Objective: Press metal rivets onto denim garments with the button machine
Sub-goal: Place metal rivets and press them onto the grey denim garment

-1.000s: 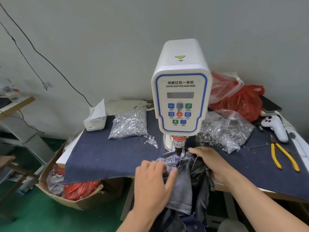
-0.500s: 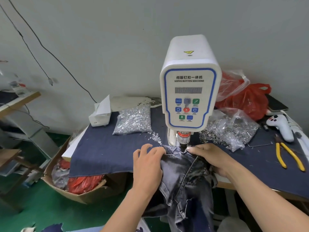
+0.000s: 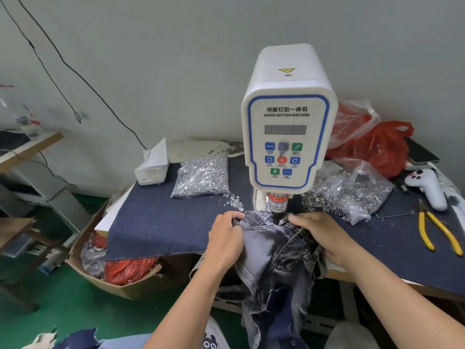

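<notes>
From the head camera, the servo button machine (image 3: 289,127) stood on the denim-covered table (image 3: 156,222). Directly beneath its press head (image 3: 276,210) lay the top edge of the grey denim garment (image 3: 274,248), the rest hanging off the table's front edge below the machine. My left hand (image 3: 226,238) pinched that edge left of the head; my right hand (image 3: 319,230) gripped it just right of the head. Bags of silver rivets (image 3: 201,180) and rings (image 3: 352,195) flanked the machine; yellow pliers (image 3: 437,230) lay far right.
</notes>
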A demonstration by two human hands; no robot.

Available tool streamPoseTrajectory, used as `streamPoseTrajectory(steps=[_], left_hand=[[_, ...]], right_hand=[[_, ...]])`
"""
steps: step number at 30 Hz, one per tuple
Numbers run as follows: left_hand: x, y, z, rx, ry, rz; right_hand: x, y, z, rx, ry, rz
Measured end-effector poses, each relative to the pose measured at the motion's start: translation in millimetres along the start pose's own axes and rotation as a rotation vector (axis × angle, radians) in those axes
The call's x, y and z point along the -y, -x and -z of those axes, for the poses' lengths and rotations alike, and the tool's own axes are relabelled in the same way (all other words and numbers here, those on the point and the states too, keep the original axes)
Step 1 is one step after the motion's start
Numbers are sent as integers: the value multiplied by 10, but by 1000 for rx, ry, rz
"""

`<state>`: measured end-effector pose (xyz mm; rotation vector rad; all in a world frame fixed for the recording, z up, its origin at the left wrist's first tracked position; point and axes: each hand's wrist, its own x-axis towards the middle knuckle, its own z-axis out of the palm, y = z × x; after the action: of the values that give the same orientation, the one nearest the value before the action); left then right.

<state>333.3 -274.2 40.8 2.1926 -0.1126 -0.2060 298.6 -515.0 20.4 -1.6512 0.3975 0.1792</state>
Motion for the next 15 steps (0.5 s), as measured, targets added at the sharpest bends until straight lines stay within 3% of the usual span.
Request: streamPoseTrajectory(steps=[2,15], left_hand=[[8,-55,-79,-13,55,35],[376,-200,-173,-33,69,-164]], right_hand=[[-41,17,12,5,9,22],[-153,91,-7,49,19,125]])
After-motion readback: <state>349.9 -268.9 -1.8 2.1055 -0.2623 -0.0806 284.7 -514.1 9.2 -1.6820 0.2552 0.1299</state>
